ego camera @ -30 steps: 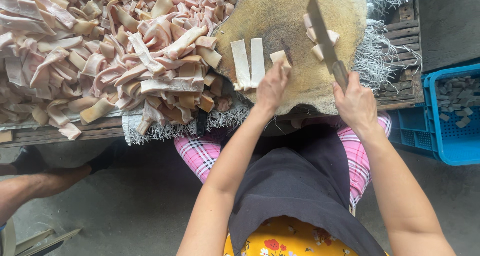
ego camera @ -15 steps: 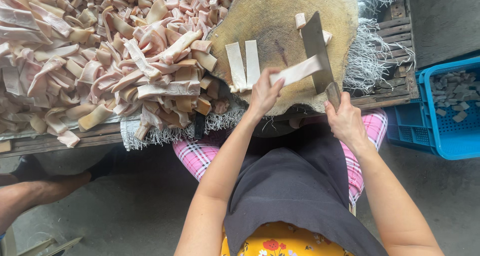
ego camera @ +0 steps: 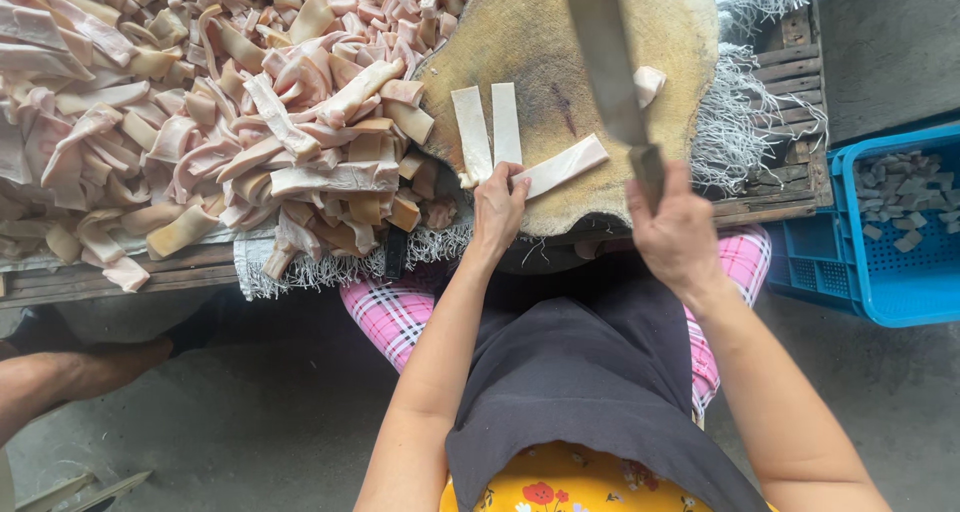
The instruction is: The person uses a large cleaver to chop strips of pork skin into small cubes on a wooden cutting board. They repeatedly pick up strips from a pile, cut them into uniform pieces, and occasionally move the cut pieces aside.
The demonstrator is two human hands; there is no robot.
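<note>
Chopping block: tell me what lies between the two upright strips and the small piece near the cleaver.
In the head view, between the two upright strips and the small piece lies only bare chopping block, with a dark stain.
</note>
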